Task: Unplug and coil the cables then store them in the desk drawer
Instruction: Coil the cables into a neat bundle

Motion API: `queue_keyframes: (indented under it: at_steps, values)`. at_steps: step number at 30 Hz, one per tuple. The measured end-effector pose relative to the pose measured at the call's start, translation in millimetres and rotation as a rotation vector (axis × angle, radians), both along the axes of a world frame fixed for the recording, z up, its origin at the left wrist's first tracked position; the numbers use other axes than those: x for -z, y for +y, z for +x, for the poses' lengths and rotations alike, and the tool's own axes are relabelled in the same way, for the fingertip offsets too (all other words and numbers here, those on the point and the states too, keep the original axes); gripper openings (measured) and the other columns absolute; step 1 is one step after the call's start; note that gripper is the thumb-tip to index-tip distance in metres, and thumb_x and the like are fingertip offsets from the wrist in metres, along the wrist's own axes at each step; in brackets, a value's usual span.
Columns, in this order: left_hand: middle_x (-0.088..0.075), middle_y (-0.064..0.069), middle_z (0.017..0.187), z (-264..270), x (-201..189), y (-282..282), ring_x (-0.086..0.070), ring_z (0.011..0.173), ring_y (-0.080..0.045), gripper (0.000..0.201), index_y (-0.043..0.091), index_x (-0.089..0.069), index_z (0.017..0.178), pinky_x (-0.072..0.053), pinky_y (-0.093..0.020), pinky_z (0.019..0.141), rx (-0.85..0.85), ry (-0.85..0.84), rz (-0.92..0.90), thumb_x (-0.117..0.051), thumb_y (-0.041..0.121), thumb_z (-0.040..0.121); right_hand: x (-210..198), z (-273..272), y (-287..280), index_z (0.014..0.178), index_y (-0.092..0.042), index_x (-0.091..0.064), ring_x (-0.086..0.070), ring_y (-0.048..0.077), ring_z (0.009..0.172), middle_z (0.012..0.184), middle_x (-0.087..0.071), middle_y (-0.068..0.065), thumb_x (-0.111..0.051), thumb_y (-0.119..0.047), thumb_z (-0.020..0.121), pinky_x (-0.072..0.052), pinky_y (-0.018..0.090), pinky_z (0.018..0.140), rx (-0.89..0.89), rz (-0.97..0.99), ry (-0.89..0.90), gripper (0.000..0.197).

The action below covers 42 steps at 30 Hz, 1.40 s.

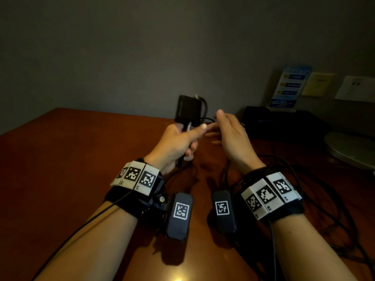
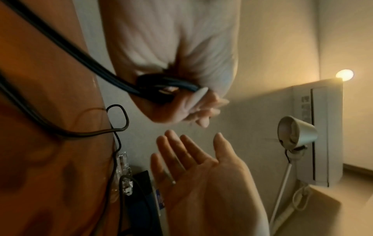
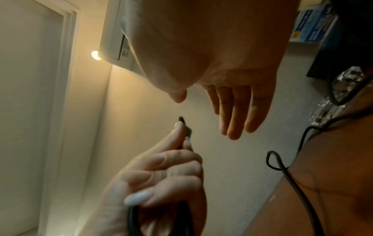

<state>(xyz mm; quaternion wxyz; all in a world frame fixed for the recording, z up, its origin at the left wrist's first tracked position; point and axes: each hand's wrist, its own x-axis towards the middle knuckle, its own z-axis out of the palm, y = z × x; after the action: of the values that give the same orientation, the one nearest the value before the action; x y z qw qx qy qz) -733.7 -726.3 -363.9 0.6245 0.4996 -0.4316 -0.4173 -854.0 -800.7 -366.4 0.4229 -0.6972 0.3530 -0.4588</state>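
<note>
Hands meet above the worktop (image 1: pixel 81 159): left hand (image 1: pixel 178 142) clenches the gathered cable (image 1: pixel 183 157) to keep its loops together; right hand (image 1: pixel 233 136), fingers straight and empty, hovers just beside it.

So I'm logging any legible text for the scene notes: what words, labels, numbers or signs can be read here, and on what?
None reads as text.
Blue leaflet in its stand by the wall: printed lines, too blurred.
Yellow card beside it: too blurred.
White wall plate: marks too small.
Wristband tags: square code patterns, plus tiny unreadable marks.
Label on the white unit: blurred.
</note>
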Motion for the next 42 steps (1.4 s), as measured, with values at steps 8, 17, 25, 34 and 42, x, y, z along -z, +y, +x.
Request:
queue_keyframes:
  at_steps: [8, 17, 25, 34, 42]
  values:
    - [-0.035, 0.008, 0.042, 20, -20, 0, -0.029, 0.03, -0.001, 0.023, 0.016, -0.048, 0.075, -0.033, -0.015, 0.034, -0.228, 0.598, -0.234, -0.06, 0.018, 0.095, 4, 9, 20, 0.118, -0.011, -0.064, -0.062, 0.017, 0.106, 0.113, -0.067, 0.007, -0.052, -0.009, 0.057, -0.049, 0.023, 0.073, -0.463, 0.163, 0.179, 0.062]
    - [-0.046, 0.006, 0.048, 16, -20, 2, -0.037, 0.033, -0.001, 0.013, 0.017, -0.053, 0.088, -0.031, -0.015, 0.033, -0.378, 0.518, -0.295, -0.066, 0.017, 0.091, 9, 17, 38, 0.106, -0.012, -0.069, -0.066, 0.014, 0.085, 0.099, -0.07, 0.008, -0.064, -0.002, 0.083, -0.053, 0.024, 0.078, -0.816, 0.172, 0.632, 0.025]
    - [-0.042, 0.005, 0.04, 29, -13, 2, -0.031, 0.03, -0.005, 0.026, 0.011, -0.052, 0.077, -0.028, -0.018, 0.035, -0.425, 0.409, -0.234, -0.065, 0.027, 0.093, -2, -9, 18, 0.095, -0.016, -0.07, -0.069, 0.012, 0.078, 0.078, -0.07, -0.002, -0.061, -0.023, 0.094, -0.053, 0.026, 0.073, -0.452, 0.179, 0.876, 0.011]
    - [-0.036, 0.005, 0.045, 39, -3, -5, -0.03, 0.033, -0.005, 0.03, 0.012, -0.048, 0.074, -0.026, -0.02, 0.035, -0.376, 0.402, -0.186, -0.062, 0.03, 0.094, -4, -22, -4, 0.101, -0.019, -0.068, -0.058, 0.013, 0.084, 0.092, -0.061, -0.002, -0.06, -0.026, 0.094, -0.043, 0.022, 0.066, -0.065, -0.004, 0.989, 0.012]
    - [-0.04, 0.006, 0.038, 30, 6, -7, -0.033, 0.031, -0.007, 0.035, 0.014, -0.045, 0.07, -0.028, -0.018, 0.034, -0.361, 0.121, -0.059, -0.061, 0.031, 0.095, 1, -31, -11, 0.091, -0.021, -0.065, -0.062, 0.012, 0.073, 0.083, -0.064, -0.004, -0.061, -0.022, 0.094, -0.042, 0.017, 0.057, -0.108, 0.056, 0.792, 0.005]
